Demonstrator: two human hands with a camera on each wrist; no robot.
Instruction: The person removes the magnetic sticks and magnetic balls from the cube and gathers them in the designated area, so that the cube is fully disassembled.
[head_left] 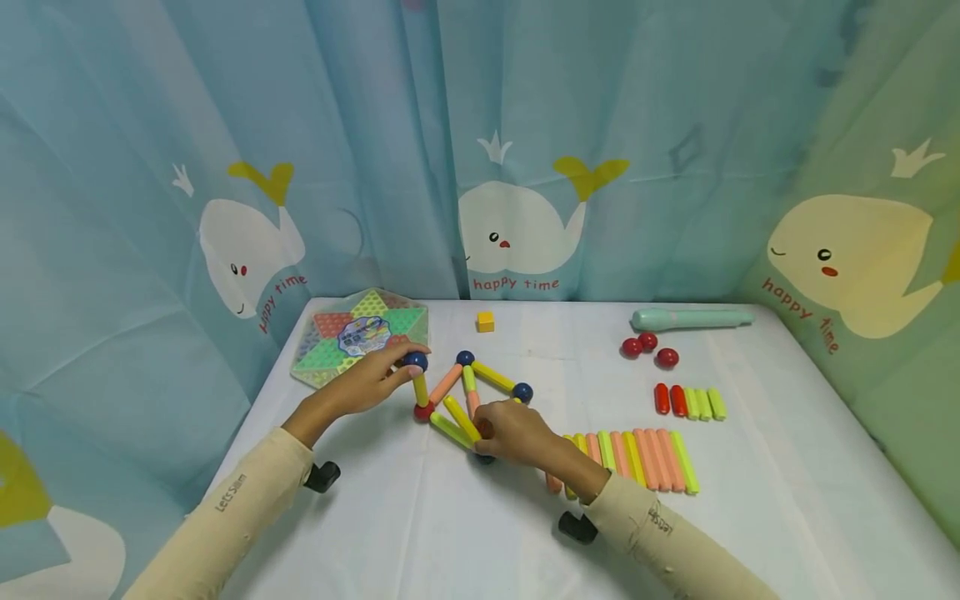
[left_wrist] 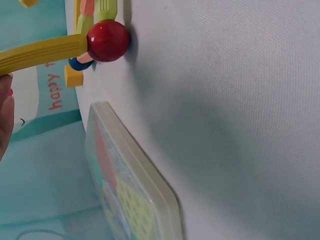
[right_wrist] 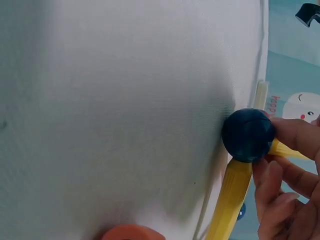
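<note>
My left hand (head_left: 366,382) grips a dark blue ball (head_left: 415,361) at the top of a raised yellow stick (head_left: 421,390). That stick's lower end meets a red ball (left_wrist: 108,41) on the table. With fingertips around the joint at another blue ball (right_wrist: 248,135), my right hand (head_left: 517,432) pinches a yellow stick (head_left: 461,418) that slants upward. A second yellow stick (right_wrist: 230,200) also joins this ball. Salmon (head_left: 446,385) and lime-green sticks (head_left: 452,431) link balls in the frame on the table. My right fingers partly hide the near corner.
A row of coloured sticks (head_left: 651,460) lies beside my right forearm. Shorter sticks (head_left: 697,403), red balls (head_left: 667,358) and a pale green tube (head_left: 693,319) lie at right. A star-patterned game board (head_left: 322,337) and a yellow cube (head_left: 486,322) are farther back. Curtains surround the table.
</note>
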